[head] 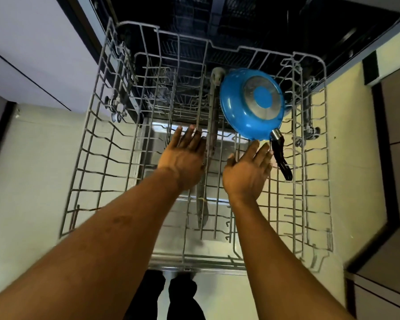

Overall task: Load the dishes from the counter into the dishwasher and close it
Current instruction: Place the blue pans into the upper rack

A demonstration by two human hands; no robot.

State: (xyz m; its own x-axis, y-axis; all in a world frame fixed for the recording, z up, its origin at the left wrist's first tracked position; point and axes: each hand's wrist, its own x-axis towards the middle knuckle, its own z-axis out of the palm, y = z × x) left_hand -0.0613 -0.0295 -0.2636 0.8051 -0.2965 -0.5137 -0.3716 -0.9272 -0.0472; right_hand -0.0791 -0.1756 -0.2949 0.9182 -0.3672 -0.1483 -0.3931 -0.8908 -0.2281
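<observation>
Pan: blue pan sits at about 1 o'clock in the rack, bottom up and tilted against the tines, likely so water drains off and spray reaches the inside.
Handle: black handle runs out toward 5 o'clock, lying low across the wires (tucked so it should clear the tub).
Right hand: right hand hovers at the pan's 6 o'clock, fingers straight and loose, gripping nothing; the fingertips are just beside the handle, and contact I cannot tell.
Left hand: left hand is over the rack's centre, fingers spread toward 12 o'clock, holding nothing, fingertips at a wire.
Spray arm: grey spray arm runs 12 to 6 between the two hands, under the wires.
Rack: pulled fully out over the door, with only the pan in it.
Judgement: the pan looks placed, and both free palms look ready either to steady it or fetch more from the counter.
</observation>
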